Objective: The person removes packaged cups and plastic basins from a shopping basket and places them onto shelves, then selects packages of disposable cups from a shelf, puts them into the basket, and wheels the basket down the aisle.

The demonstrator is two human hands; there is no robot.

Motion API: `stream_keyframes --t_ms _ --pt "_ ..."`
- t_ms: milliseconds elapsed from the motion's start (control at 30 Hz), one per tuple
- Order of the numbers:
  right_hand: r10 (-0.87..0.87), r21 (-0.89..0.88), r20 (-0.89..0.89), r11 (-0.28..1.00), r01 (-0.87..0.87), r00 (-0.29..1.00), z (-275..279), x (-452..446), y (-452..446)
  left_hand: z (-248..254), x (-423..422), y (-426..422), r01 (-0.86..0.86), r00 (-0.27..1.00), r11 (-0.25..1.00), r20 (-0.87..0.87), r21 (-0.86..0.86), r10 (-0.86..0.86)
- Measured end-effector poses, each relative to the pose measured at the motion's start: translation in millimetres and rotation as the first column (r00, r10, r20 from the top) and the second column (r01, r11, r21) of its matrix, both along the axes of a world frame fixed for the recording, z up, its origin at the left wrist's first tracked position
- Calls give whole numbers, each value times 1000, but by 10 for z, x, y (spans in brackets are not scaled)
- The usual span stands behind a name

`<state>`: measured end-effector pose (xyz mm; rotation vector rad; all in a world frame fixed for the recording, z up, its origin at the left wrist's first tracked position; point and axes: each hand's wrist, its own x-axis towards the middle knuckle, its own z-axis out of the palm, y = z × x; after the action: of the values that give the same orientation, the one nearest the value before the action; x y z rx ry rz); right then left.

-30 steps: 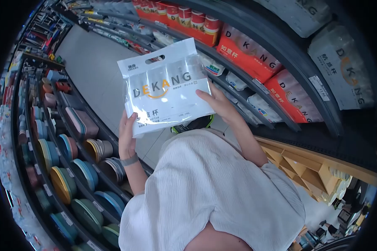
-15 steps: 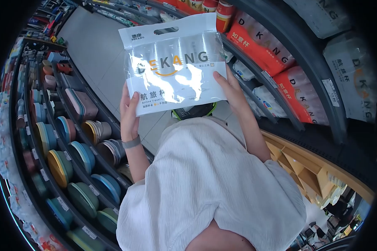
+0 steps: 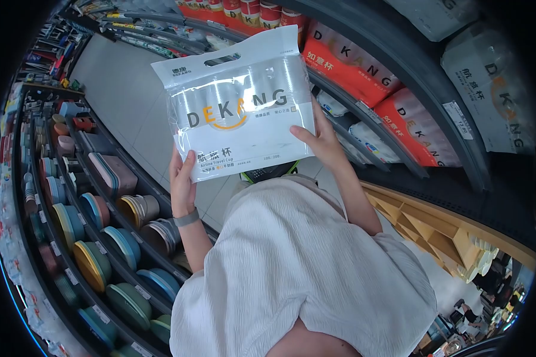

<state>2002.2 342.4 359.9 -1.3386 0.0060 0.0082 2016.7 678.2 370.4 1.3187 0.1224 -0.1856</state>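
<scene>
Between my hands is a clear and white plastic pack of travel cups [image 3: 238, 110], printed "DEKANG" and "Airline Travel Cup", with a handle slot along its top. My left hand [image 3: 183, 178] grips its lower left corner, thumb on the front face. On the other side my right hand [image 3: 320, 135] holds the right edge, its thumb pressed on the front too. The fingers behind the pack are hidden. Tilted slightly, the pack is held up in front of my chest, over the aisle.
Shelves on the left hold colourful plastic basins [image 3: 125, 247] and a pink container [image 3: 114, 172]. On the right shelves are red cup packs [image 3: 351, 64] and similar white packs [image 3: 499, 89]. A wooden rack [image 3: 426, 223] stands behind on the right. Tiled floor [image 3: 116, 74] runs down the aisle.
The pack has shifted slightly left and tilted a little, with both hands still on it. Glare across its front has lessened, so the print reads more clearly. The camera view has turned slightly.
</scene>
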Motion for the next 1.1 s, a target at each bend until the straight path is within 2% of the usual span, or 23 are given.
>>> stream_keyframes --t_ms 200,267,367,467,500,600,733,800,1033,1100 --pt "-29 -11 16 1000 29 999 -66 48 -12 50 46 -81 -17 1000 1000 16 9 17" --pt "-42 -8 13 999 42 999 -67 64 -16 96 59 -119 -31 999 995 39 91 28" --pt "-21 6 -104 1000 22 994 63 46 -24 160 124 -105 8 999 986 -32 167 -3" --pt "73 79 -315 996 -50 946 182 42 -86 258 110 -58 91 991 980 -110 175 -72" --pt "80 85 -316 995 -56 945 145 48 -141 268 104 -32 130 985 978 -136 164 -109" --pt "259 257 -372 951 -169 891 121 25 -262 242 53 54 127 976 988 -186 90 -109" --pt "348 301 -313 919 -256 884 37 -22 -358 136 12 112 125 973 991 -203 41 -114" --pt "363 263 -222 916 -303 905 12 -41 -373 161 1 96 149 968 988 -210 46 -137" --pt "329 265 -268 929 -258 906 -38 -82 -356 248 -31 -25 214 966 974 -165 69 -200" --pt "299 228 -280 944 -240 912 -59 -79 -352 292 -48 -118 176 981 968 -112 180 -158"
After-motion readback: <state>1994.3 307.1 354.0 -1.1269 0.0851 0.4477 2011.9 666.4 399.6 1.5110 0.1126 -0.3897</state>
